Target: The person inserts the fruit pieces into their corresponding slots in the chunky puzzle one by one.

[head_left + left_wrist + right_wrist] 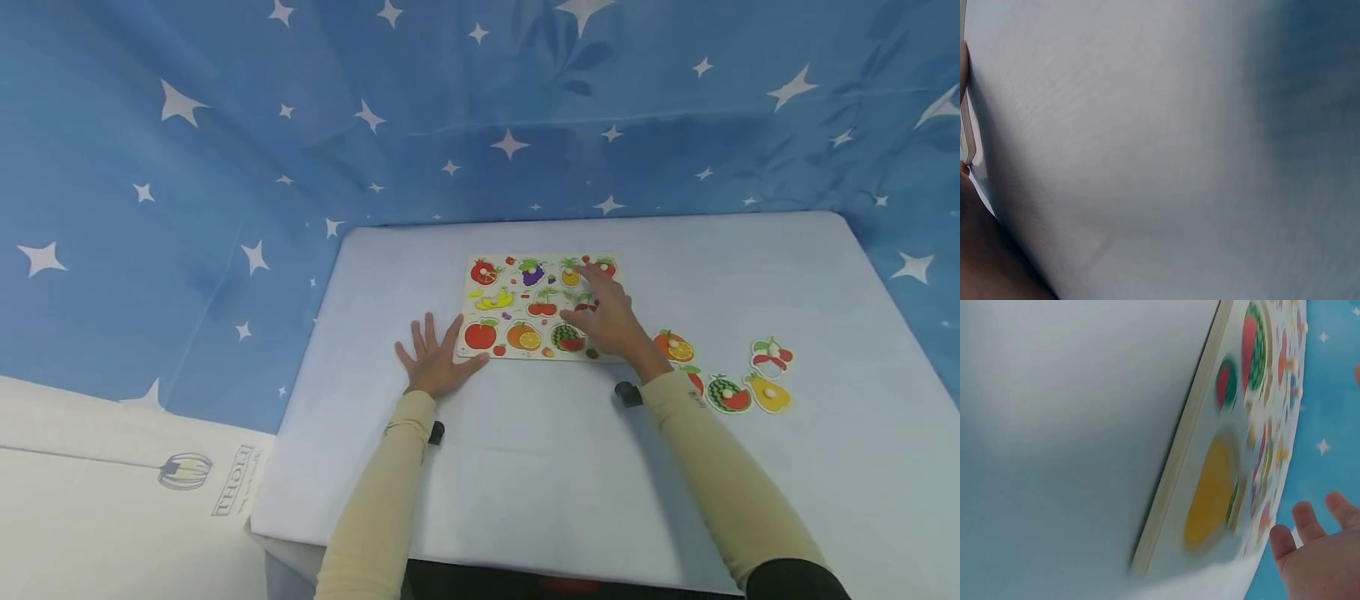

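Observation:
A fruit puzzle board (pixel 522 355) lies on the white table, with fruit pictures in rows and knobbed pieces. My left hand (pixel 435 367) rests at its lower left corner, fingers spread and thumb along the near edge. In the left wrist view only a dark strip of that hand (pixel 991 262) shows. Over the board's right side is my right hand (pixel 609 317), fingers apart, near the pineapple (pixel 570 275), with nothing seen between them. The right wrist view shows its fingertips (pixel 1305 519) raised beyond a yellow pear picture (pixel 1210 497).
Right of the board lie loose pieces: an orange (pixel 675 346), a watermelon (pixel 726 395), a pear (pixel 768 393), cherries (pixel 772 357) and a red piece (pixel 696 380) partly behind my right sleeve. A blue star-patterned curtain (pixel 450 100) hangs behind the table (pixel 525 475).

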`<state>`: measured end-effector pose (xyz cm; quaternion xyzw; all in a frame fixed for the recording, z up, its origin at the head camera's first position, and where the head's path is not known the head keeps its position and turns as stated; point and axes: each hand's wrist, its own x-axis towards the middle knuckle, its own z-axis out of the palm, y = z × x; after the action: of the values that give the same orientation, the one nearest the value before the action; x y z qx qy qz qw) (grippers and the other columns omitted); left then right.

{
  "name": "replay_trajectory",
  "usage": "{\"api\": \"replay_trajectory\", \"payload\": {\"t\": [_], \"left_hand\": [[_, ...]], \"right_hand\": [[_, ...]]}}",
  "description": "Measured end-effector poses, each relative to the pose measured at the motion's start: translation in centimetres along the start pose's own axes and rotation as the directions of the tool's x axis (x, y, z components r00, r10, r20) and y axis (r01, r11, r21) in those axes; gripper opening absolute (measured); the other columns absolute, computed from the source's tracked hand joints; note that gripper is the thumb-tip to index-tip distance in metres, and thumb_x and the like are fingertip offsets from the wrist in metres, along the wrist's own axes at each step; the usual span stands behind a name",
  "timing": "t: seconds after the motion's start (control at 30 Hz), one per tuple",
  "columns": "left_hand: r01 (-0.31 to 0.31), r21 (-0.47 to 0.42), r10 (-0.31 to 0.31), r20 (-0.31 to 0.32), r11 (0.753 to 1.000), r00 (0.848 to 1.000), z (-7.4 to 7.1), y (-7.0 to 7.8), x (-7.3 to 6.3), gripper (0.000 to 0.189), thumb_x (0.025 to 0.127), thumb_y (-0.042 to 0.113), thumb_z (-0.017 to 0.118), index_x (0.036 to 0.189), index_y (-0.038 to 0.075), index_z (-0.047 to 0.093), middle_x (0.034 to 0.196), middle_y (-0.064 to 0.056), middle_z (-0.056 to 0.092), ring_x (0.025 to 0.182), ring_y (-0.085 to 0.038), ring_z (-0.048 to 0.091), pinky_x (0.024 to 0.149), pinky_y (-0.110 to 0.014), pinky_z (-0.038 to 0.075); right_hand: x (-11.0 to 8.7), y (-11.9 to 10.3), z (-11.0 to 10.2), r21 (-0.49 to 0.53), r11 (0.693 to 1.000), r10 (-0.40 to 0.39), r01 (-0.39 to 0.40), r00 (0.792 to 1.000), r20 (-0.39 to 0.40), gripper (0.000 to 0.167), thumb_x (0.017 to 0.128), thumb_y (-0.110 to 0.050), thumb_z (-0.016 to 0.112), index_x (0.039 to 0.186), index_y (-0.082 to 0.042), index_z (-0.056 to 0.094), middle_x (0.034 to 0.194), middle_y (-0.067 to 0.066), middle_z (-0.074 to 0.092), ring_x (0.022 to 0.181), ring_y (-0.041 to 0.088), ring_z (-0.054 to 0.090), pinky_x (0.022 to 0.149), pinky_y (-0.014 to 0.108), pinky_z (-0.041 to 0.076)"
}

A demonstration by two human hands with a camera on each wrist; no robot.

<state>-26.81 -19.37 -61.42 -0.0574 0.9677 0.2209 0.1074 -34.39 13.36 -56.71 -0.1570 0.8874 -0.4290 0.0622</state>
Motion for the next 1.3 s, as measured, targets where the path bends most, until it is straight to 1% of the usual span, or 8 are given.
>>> {"api": "replay_trajectory", "payload": {"t": [0.2,0.47,0.6,0.73,0.83,0.97,1.13,1.3], "left_hand": [[-0.012,0.017,0.012,-0.004,1.0,1.0,0.1,-0.5,0.1,0.103,0.088,0.083,0.058,0.173,0.039,0.019,0.179,-0.015,-0.013,0.161,-0.041,-0.018,0.118,-0.076,-0.014],[-0.014,0.001,0.014,0.016,1.0,1.0,-0.5,0.7,-0.4,0.101,0.09,0.077,0.062,0.173,0.035,0.02,0.178,-0.016,-0.013,0.161,-0.042,-0.019,0.117,-0.075,-0.016],[-0.012,-0.018,0.012,0.029,1.0,1.0,-0.5,1.0,-0.3,0.101,0.091,0.075,0.063,0.173,0.035,0.021,0.178,-0.016,-0.014,0.161,-0.041,-0.02,0.117,-0.074,-0.017],[-0.005,-0.01,0.005,0.019,1.0,1.0,0.0,0.4,-0.1,0.101,0.09,0.076,0.063,0.173,0.036,0.021,0.178,-0.015,-0.014,0.161,-0.041,-0.02,0.117,-0.075,-0.017],[-0.005,0.011,0.005,0.004,1.0,1.0,0.1,-0.2,0.0,0.101,0.09,0.077,0.06,0.173,0.036,0.02,0.178,-0.016,-0.014,0.161,-0.042,-0.019,0.117,-0.076,-0.016],[0.001,-0.002,-0.001,0.025,1.0,1.0,-0.4,-0.2,-0.3,0.101,0.091,0.077,0.06,0.173,0.036,0.018,0.178,-0.015,-0.017,0.16,-0.041,-0.022,0.116,-0.075,-0.018],[0.001,-0.009,-0.001,0.02,1.0,1.0,-0.1,-0.3,-0.2,0.101,0.09,0.077,0.062,0.173,0.037,0.019,0.178,-0.014,-0.016,0.16,-0.04,-0.022,0.116,-0.074,-0.019],[-0.004,-0.023,0.005,0.02,1.0,1.0,-0.2,0.1,-0.3,0.101,0.091,0.074,0.063,0.173,0.035,0.02,0.178,-0.016,-0.016,0.16,-0.041,-0.022,0.116,-0.074,-0.019]], "right_hand": [[-1.4,1.1,-2.1,-0.004,0.999,0.045,-0.045,0.998,-0.039,0.085,0.1,-0.026,0.077,0.168,-0.008,0.031,0.176,0.019,0.02,0.159,0.05,0.015,0.118,0.081,0.006],[-3.7,2.1,-4.6,-0.009,0.992,0.125,-0.126,0.99,-0.062,0.086,0.1,-0.028,0.076,0.17,-0.011,0.029,0.176,0.019,0.019,0.16,0.045,0.015,0.122,0.076,0.004],[-5.0,3.0,-5.6,-0.019,0.989,0.148,-0.15,0.987,-0.066,0.087,0.101,-0.028,0.076,0.17,-0.013,0.027,0.175,0.019,0.022,0.156,0.046,0.025,0.121,0.075,0.016],[-6.0,3.9,-6.5,-0.017,0.989,0.147,-0.149,0.986,-0.073,0.084,0.102,-0.026,0.074,0.17,-0.012,0.027,0.172,0.021,0.026,0.15,0.048,0.034,0.115,0.074,0.031],[-6.7,4.5,-7.2,-0.032,0.99,0.136,-0.139,0.987,-0.087,0.081,0.103,-0.021,0.074,0.169,-0.01,0.029,0.169,0.023,0.03,0.147,0.049,0.037,0.113,0.075,0.034],[-8.1,5.7,-8.7,-0.044,0.987,0.149,-0.154,0.982,-0.113,0.078,0.103,-0.015,0.073,0.169,-0.01,0.03,0.168,0.024,0.032,0.145,0.049,0.039,0.112,0.075,0.035],[-10.5,7.4,-11.1,-0.075,0.974,0.199,-0.213,0.966,-0.163,0.076,0.107,-0.017,0.068,0.17,-0.009,0.027,0.167,0.029,0.031,0.143,0.054,0.039,0.112,0.076,0.033],[-12.8,9.4,-13.0,-0.113,0.954,0.25,-0.277,0.945,-0.21,0.071,0.108,-0.016,0.064,0.169,-0.004,0.027,0.16,0.034,0.038,0.138,0.057,0.041,0.107,0.078,0.037]]}}
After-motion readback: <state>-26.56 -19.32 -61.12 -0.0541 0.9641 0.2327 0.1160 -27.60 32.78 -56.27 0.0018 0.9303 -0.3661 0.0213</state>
